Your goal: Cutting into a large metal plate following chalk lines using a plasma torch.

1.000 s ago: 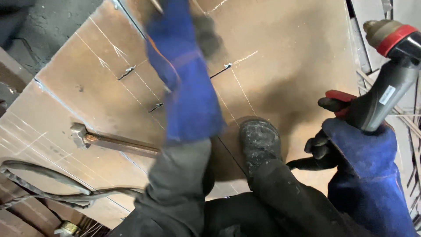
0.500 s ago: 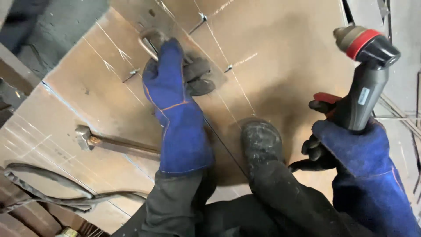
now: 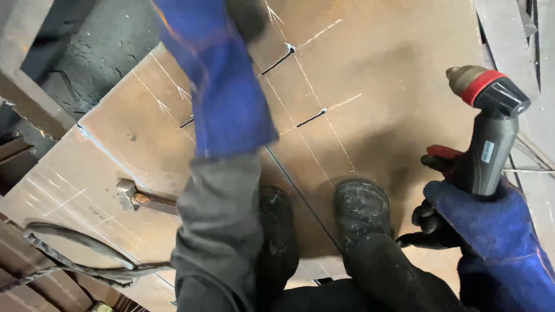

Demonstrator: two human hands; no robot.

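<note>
Plasma cutting torch upright at 3 o'clock, right hand closed around its grip, left hand blurred at 12 o'clock over rusty steel plate, grip unclear, hammer at 9 o'clock.

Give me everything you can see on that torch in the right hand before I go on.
The torch is a pistol-shaped handheld tool with a dark grey, plastic-looking handle, a black head, a red ring and a brass-coloured nozzle tip pointing up and left. A red trigger sticks out at the handle's left side. It is held roughly upright, off the rusty steel plate, near the picture's right edge. The right hand, in a blue leather glove over a black one, grips the lower handle. A small pale label sits on the handle. No arc or spark shows.
</note>
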